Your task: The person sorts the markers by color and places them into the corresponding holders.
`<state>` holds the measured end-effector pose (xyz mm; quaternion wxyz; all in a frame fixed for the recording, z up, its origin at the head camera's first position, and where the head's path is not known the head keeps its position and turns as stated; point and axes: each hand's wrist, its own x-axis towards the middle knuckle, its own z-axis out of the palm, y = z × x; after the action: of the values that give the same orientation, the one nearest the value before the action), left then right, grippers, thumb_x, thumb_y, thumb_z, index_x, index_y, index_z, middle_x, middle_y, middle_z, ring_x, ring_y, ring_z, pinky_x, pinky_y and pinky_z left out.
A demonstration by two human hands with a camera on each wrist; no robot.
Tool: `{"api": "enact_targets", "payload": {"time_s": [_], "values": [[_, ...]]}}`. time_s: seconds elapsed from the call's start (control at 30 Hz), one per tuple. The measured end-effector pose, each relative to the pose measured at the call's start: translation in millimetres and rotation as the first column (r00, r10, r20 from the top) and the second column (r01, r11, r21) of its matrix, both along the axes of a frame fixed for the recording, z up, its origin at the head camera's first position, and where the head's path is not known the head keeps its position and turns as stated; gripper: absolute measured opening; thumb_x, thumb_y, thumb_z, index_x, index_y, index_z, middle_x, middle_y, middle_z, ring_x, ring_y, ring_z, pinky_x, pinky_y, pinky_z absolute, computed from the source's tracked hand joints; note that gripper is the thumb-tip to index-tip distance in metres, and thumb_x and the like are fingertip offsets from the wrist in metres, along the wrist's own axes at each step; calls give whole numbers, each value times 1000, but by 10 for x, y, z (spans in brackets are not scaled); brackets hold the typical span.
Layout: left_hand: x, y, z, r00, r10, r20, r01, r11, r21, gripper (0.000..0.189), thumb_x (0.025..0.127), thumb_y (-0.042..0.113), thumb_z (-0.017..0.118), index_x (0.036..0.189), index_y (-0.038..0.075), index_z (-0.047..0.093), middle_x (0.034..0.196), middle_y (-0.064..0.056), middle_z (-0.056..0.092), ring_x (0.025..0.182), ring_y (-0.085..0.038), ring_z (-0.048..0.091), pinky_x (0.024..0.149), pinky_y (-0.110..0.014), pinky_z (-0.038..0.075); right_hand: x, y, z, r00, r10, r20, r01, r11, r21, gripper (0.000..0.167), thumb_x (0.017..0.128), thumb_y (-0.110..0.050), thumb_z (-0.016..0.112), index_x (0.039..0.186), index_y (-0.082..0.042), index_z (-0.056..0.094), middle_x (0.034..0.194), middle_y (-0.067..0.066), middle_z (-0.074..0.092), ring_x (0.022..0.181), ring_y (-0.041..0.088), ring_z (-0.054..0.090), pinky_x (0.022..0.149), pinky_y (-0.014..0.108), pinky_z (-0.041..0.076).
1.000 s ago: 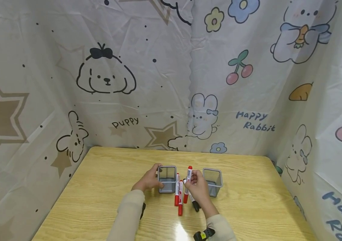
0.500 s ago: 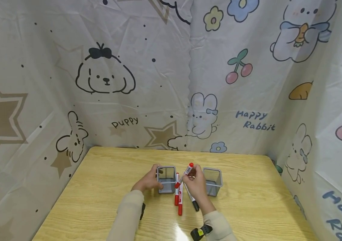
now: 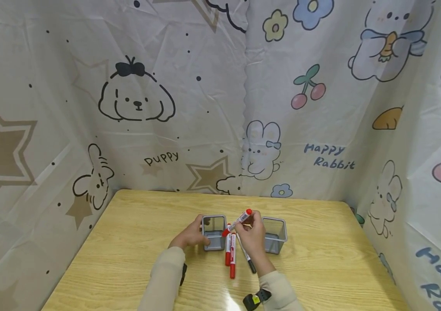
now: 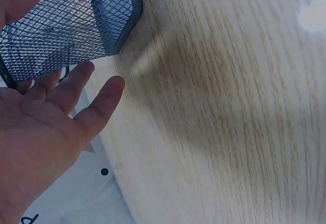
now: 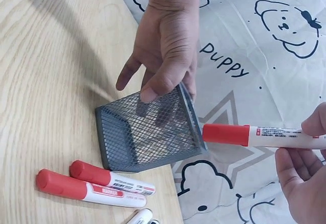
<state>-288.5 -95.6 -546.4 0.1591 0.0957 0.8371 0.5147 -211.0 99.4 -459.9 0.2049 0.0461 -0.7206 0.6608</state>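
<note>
My left hand (image 3: 190, 234) holds the left grey mesh pen holder (image 3: 214, 247), thumb on the near side and fingers round the back. In the left wrist view the fingertips (image 4: 113, 87) curve under the mesh wall. My right hand (image 3: 255, 235) pinches a red-capped whiteboard marker (image 5: 277, 136) between thumb and fingers. Slanted, the marker points its lower red end at the holder's right rim; in the right wrist view that end overlaps the rim. Two more red markers, one (image 3: 228, 255) beside the other (image 3: 232, 261), lie on the table right of the holder.
A black marker (image 3: 250, 263) lies right of the red ones, partly under my right hand. The second mesh pen holder (image 3: 275, 246) stands just beyond that hand. Pale wood tabletop (image 3: 135, 224) spreads around, with a printed cloth (image 3: 158, 65) hung behind.
My right hand has lifted the red marker from beside the others, tilted it, and brought its lower end left to the holder's rim. The left hand and its holder have shifted slightly left.
</note>
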Motion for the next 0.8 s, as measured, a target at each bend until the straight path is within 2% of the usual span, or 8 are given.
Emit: {"api": "enact_targets", "payload": {"time_s": [0.2, 0.37, 0.63, 0.8], "values": [[20, -16, -19, 1000, 6, 5, -6, 1000, 0, 79, 62, -3, 75, 129, 8, 36, 128, -17, 47, 122, -41, 37, 97, -53, 30, -24, -11, -85, 1000, -11, -25, 12, 1000, 14, 27, 72, 18, 60, 97, 10, 51, 84, 23, 57, 80, 33, 57, 66, 28, 51], [72, -37, -22, 1000, 1, 12, -1, 1000, 19, 80, 62, -4, 75, 130, 7, 35, 125, -20, 49, 119, -41, 40, 96, -54, 31, -20, -26, -168, 999, -15, -38, 17, 998, 65, 26, 72, 17, 62, 96, 10, 53, 83, 21, 60, 79, 33, 60, 66, 29, 52], [100, -30, 28, 1000, 26, 8, -26, 1000, 15, 83, 61, -3, 76, 133, 9, 35, 130, -18, 46, 121, -39, 39, 95, -55, 32, -17, -96, -231, 997, 35, -65, -25, 988, 151, 24, 73, 17, 62, 94, 9, 54, 81, 22, 61, 76, 38, 61, 65, 34, 52], [94, -32, 21, 1000, 28, -3, -28, 999, 20, 81, 61, -4, 75, 131, 9, 37, 126, -17, 49, 115, -36, 43, 91, -51, 35, -141, -88, -467, 999, 43, -26, -37, 980, 194, 26, 74, 14, 64, 97, 4, 56, 81, 18, 62, 75, 33, 62, 65, 31, 52]]}}
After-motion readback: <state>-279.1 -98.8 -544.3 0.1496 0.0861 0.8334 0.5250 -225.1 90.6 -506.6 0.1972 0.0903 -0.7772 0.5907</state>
